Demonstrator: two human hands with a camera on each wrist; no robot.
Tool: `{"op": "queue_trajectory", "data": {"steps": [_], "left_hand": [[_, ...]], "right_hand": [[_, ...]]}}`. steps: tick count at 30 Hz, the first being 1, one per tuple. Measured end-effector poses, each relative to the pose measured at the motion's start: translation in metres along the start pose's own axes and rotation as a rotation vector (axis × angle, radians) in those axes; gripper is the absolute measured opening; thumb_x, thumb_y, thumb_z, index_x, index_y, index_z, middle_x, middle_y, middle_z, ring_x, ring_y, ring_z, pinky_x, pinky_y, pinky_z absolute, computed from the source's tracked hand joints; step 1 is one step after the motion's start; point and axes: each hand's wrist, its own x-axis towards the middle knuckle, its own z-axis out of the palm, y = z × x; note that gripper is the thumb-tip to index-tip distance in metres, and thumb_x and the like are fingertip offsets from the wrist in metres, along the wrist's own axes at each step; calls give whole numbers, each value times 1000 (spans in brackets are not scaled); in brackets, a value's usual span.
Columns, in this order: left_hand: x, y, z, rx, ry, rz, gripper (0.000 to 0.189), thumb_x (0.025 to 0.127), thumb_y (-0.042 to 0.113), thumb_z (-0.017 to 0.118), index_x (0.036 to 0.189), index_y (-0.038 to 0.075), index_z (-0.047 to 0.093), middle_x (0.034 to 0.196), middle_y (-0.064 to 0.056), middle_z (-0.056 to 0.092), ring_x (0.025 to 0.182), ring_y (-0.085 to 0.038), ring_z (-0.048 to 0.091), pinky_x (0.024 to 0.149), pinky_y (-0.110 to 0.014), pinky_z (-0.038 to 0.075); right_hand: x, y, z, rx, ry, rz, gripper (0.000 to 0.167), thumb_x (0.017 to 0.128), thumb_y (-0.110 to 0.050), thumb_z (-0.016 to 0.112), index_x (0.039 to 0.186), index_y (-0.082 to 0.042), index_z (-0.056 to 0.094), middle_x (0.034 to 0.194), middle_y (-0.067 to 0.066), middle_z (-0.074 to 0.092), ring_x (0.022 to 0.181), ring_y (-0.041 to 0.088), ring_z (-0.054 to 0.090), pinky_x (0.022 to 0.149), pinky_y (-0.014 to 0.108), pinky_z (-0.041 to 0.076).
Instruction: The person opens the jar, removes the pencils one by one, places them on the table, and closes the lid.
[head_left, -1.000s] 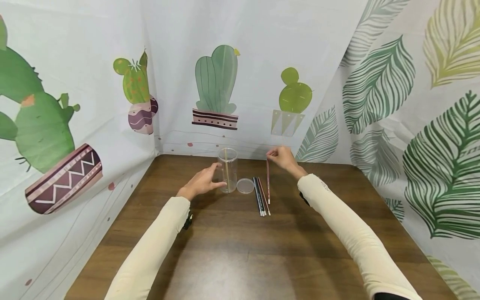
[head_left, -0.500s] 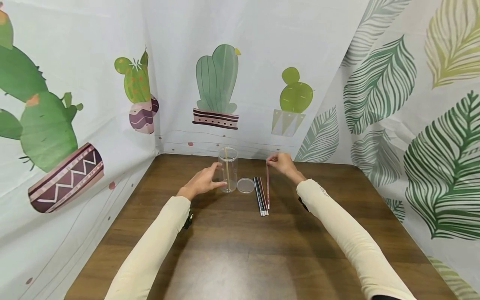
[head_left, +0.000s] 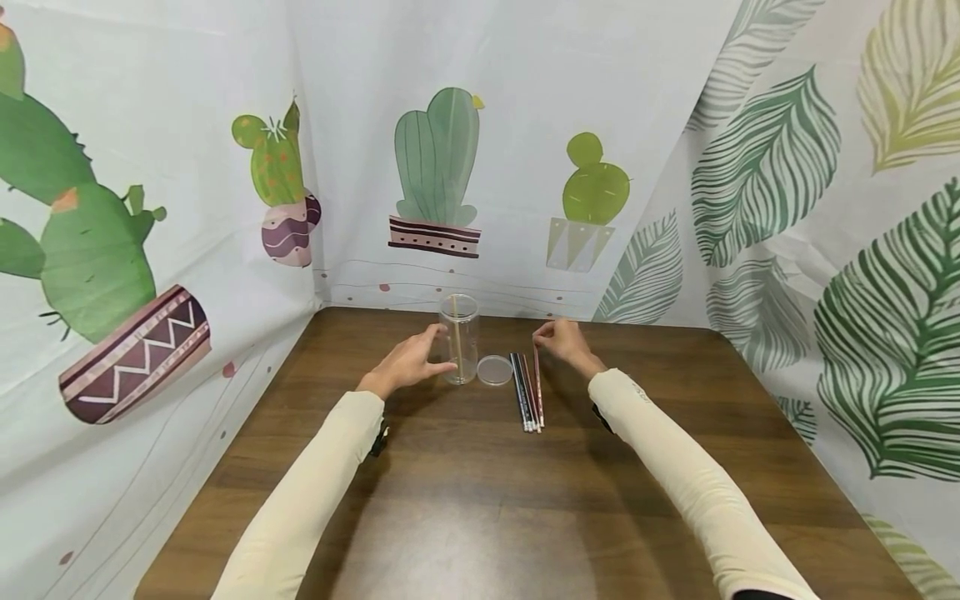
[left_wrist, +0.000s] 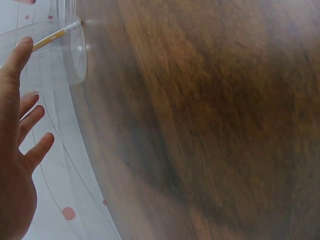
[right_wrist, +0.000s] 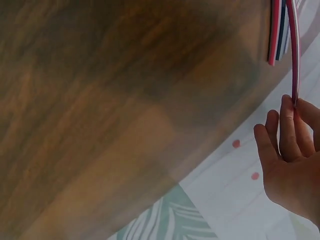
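A clear jar (head_left: 470,337) stands upright toward the back of the table, with one yellow pencil (left_wrist: 50,39) inside, eraser end down. My left hand (head_left: 405,362) is at the jar's left side, thumb and fingers spread apart; in the left wrist view the thumb overlaps the jar wall. My right hand (head_left: 566,342) pinches the far tip of a red striped pencil (right_wrist: 295,55) between thumb and fingers. This pencil slants down toward me, its eraser end low beside several dark and red pencils (head_left: 522,396) lying side by side.
A round clear lid (head_left: 495,371) lies flat between the jar and the pencils. Behind the wooden table (head_left: 465,500) hangs a white cloth (head_left: 517,100) printed with cacti; leaf prints cover the right side.
My right hand has lowered and come nearer, bringing the pinched red pencil down closer alongside the other pencils. The left hand and the jar have stayed in place.
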Motion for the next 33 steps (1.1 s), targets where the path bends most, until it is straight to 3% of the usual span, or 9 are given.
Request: {"op": "queue_trajectory", "data": {"steps": [8, 13, 19, 33], "left_hand": [[1, -2, 1, 10, 8, 7, 81, 92, 48, 78, 151, 9, 39, 148, -17, 57, 133, -36, 57, 111, -52, 46], [1, -3, 1, 5, 11, 3, 82, 92, 49, 78, 152, 9, 39, 148, -17, 57, 133, -36, 57, 110, -52, 46], [-1, -3, 1, 3, 8, -10, 80, 92, 50, 78, 151, 12, 40, 149, -12, 57, 134, -33, 57, 111, -51, 46], [1, -5, 2, -8, -1, 4, 78, 93, 44, 79, 151, 10, 39, 150, -17, 56, 135, -38, 55, 112, -53, 44]], "right_hand": [[-3, 3, 14, -46, -16, 46, 20, 100, -18, 70, 110, -4, 79, 111, 13, 78, 109, 36, 71, 98, 51, 55], [-3, 1, 23, -68, -30, 71, 19, 99, -20, 71, 108, -6, 80, 110, 11, 78, 101, 32, 72, 92, 48, 56], [-4, -4, 29, -75, -40, 68, 19, 98, -21, 73, 107, -8, 81, 112, 10, 78, 103, 31, 70, 88, 47, 56], [-2, -1, 43, -78, -45, 94, 22, 99, -25, 71, 110, -10, 81, 115, 9, 77, 114, 34, 69, 96, 49, 55]]}}
